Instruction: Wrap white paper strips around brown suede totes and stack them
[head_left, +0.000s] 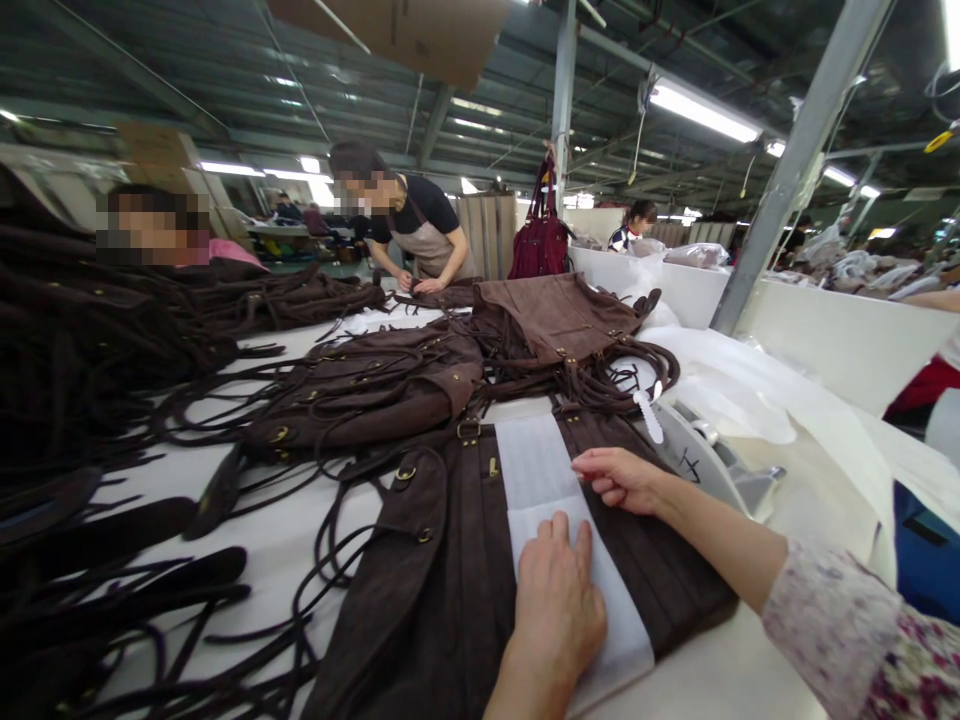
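Note:
A dark brown handbag [465, 590] lies flat in front of me, with brass buckles and long thin straps. Down its middle runs a strip of white foam wrap [536, 460], with a crosswise fold or overlap partway along. My left hand [559, 590] rests palm down on the lower part of this wrap, fingers stretched out. Beside the wrap's right edge, over the bag, my right hand [619, 480] has its thumb and index finger pinched together. Whatever sits between those fingertips is too small to make out.
More brown bags [375, 390] with tangled straps cover the white table on the left and ahead. A tape dispenser [705, 450] stands to the right, near white sheeting [795, 410]. Across the table a co-worker [427, 220] bends over a bag. A maroon bag [541, 235] hangs by a post.

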